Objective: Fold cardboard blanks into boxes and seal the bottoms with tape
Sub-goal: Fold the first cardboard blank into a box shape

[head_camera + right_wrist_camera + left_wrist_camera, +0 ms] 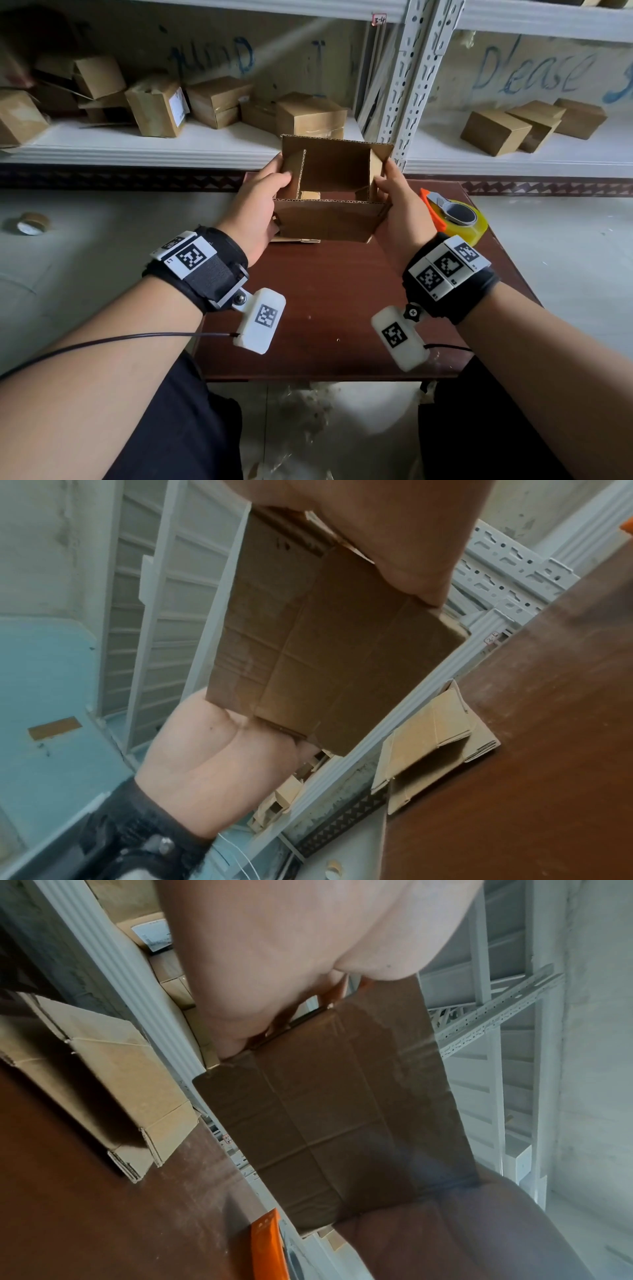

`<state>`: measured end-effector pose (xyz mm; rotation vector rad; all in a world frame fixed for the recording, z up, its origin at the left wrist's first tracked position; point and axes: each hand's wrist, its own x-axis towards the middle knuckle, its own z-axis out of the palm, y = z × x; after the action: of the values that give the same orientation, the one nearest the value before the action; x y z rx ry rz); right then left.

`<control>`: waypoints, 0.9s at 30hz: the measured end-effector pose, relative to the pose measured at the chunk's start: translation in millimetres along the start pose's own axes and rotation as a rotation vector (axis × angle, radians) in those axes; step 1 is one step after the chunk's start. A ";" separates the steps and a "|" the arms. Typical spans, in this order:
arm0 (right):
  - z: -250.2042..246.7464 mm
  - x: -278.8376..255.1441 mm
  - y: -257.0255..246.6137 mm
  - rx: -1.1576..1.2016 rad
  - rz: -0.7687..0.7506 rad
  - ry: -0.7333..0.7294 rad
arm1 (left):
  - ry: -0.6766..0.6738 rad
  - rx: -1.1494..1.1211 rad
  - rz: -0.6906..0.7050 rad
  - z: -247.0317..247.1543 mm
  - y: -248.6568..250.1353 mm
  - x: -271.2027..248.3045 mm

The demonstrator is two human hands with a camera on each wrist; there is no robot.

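We hold an open brown cardboard box [330, 192] above the dark wooden table [329, 308].
Our left hand [255, 209] and right hand [399, 205] pinch its side walls, thumbs inside; it looks empty.

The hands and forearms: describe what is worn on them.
Both forearms are bare, no sleeves. The left hand and right hand wear no gloves. Each wrist carries a black strap topped with white plates bearing black square-code markers. A white camera block, also marked, hangs under each wrist, trailing a thin black cable.
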<state>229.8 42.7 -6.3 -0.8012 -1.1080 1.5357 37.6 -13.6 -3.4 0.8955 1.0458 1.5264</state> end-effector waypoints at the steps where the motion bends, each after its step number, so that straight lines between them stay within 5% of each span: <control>1: 0.1 0.3 -1.9 0.043 -0.002 -0.015 | -0.015 -0.004 0.008 -0.3 0.6 0.0; 11: 3.9 -8.4 -13.2 0.144 0.019 -0.135 | -0.089 -0.045 -0.006 -2.5 9.9 -3.8; 27: 1.1 -7.8 -8.0 -0.042 -0.012 -0.054 | -0.025 -0.030 0.017 -3.2 0.1 -1.3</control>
<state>233.5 35.2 1.2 -0.7839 -1.1857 1.5357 34.9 -15.5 -4.5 0.9029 0.9971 1.5371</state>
